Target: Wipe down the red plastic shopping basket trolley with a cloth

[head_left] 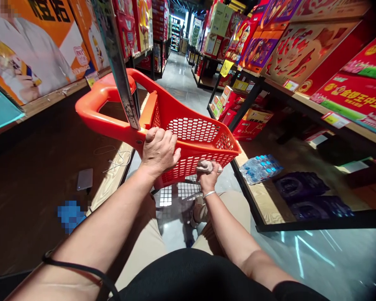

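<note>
An orange plastic shopping basket (203, 129) with a mesh wall is tipped on its side in front of me, its big handle (94, 110) pointing left. My left hand (159, 151) grips the basket's rim near the handle joint, fingers curled over the edge. My right hand (208, 175) is closed on a small beige cloth (204, 166) and presses it against the lower mesh wall. A bracelet sits on the right wrist. My knees in beige trousers show below.
I am low down in a shop aisle with a glossy floor (316, 259). Shelves of red gift boxes (303, 50) line the right, orange boxes (34, 46) the left. Water bottle packs (260, 168) lie on the low right shelf. A phone (85, 179) and cable rest on the left shelf.
</note>
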Available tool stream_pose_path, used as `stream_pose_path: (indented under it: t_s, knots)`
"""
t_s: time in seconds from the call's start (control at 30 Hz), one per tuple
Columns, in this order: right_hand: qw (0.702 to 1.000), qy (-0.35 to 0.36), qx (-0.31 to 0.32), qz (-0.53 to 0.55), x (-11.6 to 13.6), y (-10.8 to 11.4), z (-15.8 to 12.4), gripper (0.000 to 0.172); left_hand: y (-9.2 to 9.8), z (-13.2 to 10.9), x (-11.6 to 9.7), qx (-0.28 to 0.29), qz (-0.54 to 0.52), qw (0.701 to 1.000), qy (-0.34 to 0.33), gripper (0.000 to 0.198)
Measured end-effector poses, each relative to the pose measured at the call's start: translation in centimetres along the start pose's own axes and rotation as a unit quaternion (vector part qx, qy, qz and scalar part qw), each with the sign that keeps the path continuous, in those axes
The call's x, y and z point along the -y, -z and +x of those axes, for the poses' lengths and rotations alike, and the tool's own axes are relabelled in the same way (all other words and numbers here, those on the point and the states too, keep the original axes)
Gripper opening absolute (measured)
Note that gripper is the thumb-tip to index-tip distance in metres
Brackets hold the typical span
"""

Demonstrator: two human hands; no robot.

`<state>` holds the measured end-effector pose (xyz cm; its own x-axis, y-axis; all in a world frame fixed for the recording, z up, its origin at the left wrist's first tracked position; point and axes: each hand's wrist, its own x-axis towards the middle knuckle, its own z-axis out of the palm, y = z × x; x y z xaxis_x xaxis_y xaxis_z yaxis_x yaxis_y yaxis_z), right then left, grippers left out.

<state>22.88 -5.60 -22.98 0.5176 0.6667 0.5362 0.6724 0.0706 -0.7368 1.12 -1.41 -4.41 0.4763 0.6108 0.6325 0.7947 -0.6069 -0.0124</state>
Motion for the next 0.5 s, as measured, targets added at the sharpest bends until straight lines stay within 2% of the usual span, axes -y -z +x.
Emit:
stream_pose_path:
  t_s: [0.07,0.17,0.27,0.37,0.4,0.43,0.47,0.5]
  knots:
    - [0.999,0.014,0.049,-0.017,1.8,-0.5,-1.3,0.037,0.1,0.1,0.1,0.0,-0.006,1.0,0.002,0.027]
    - [0.984,0.053,0.164,0.056,4.5,-0.7,-2.6,0.027,0.4,-0.4,0.3,-0.007,-0.03,0.999,-0.011,0.033]
    - [0.976,0.043,0.179,0.113,5.9,0.3,-1.9,0.028,0.2,-2.0,-0.2,-0.028,-0.093,0.994,-0.057,0.042]
    - [0.972,0.052,0.181,0.14,6.2,2.1,-0.3,0.031,-1.4,-4.5,-2.0,-0.01,-0.199,0.975,-0.098,0.05]
    - [0.97,0.063,0.188,0.143,6.2,2.8,0.1,0.033,-2.1,-5.2,-2.7,0.004,-0.239,0.968,-0.075,0.055]
    - [0.967,0.072,0.198,0.145,6.3,3.5,0.5,0.036,-2.9,-5.9,-3.4,0.017,-0.279,0.959,-0.036,0.068]
    - [0.963,0.077,0.214,0.147,6.5,4.3,0.8,0.041,-3.7,-6.3,-4.0,0.041,-0.306,0.951,0.022,0.083]
    - [0.957,0.077,0.238,0.151,6.7,5.1,1.0,0.047,-4.4,-6.6,-4.5,0.063,-0.329,0.94,0.064,0.089]
